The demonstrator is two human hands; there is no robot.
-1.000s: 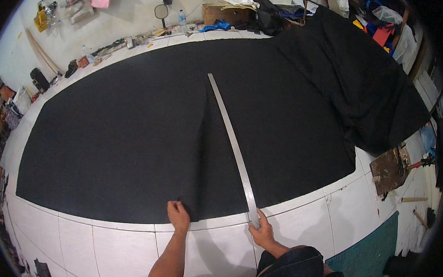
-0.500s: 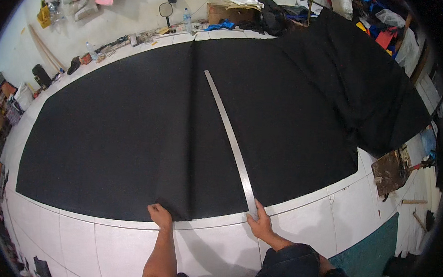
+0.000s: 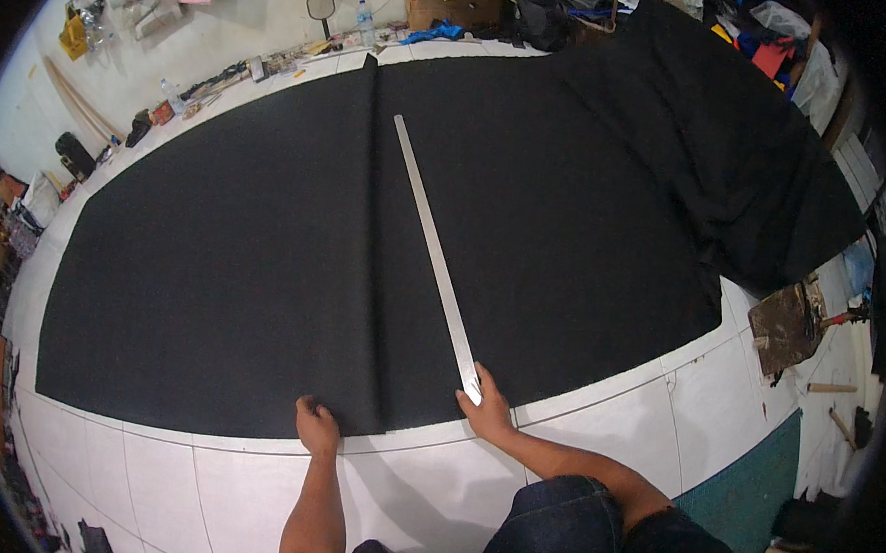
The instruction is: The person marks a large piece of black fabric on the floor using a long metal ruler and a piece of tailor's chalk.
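A person's two bare hands worked at the near edge of a wide, flat sheet of black cloth (image 3: 203, 264), which covered the middle of a white tiled floor (image 3: 252, 487). At 7 o'clock, the left hand (image 3: 318, 427) was closed, its fingers curled over the cloth's edge and gripping it. At 5 o'clock, the right hand (image 3: 486, 407) was wrapped around the near end of a long, narrow, silver-coloured metal straightedge (image 3: 431, 241), which lay on the cloth with its far end toward 11 o'clock. Left of the straightedge, a raised ridge ran across the cloth from 11 toward 6 o'clock. Loose folds of black fabric (image 3: 739, 172) were heaped at 2 o'clock, and a teal textured mat (image 3: 737, 502) lay at 4 o'clock.
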